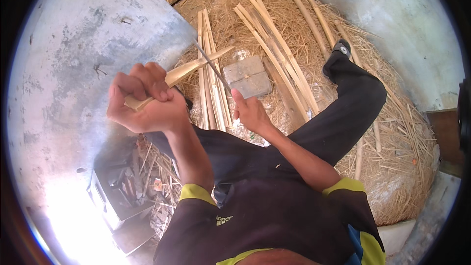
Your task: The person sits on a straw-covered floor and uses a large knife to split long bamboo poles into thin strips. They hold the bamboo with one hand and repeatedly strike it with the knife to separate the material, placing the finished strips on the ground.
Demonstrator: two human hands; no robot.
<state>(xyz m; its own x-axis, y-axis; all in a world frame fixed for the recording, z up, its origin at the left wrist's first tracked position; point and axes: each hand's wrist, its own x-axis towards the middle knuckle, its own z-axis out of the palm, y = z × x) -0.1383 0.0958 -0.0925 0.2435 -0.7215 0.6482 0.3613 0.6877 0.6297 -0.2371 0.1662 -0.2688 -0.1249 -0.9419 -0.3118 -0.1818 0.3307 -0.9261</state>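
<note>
Strip [189, 71] of pale, bamboo-like material is extending from my raised left hand [147, 99], slanting up and to the right. That hand is curling its fingers around it and pressing it against the palm. My right hand [251, 114] is gripping a thin-bladed tool [221, 79], with the index finger pointing along it; my grip is covering the handle. The tool is crossing in front of the strip; whether the two are touching, I am not able to tell. Beyond my hands, gray blocks [248, 77] are resting between a left strip bundle [210, 95] and a right strip bundle [285, 53]. Straw-coloured shavings [392, 176] are surrounding them. Two round poles [308, 21] are lying farther right, and one of my shoes [343, 49] is resting near their lower ends.
</note>
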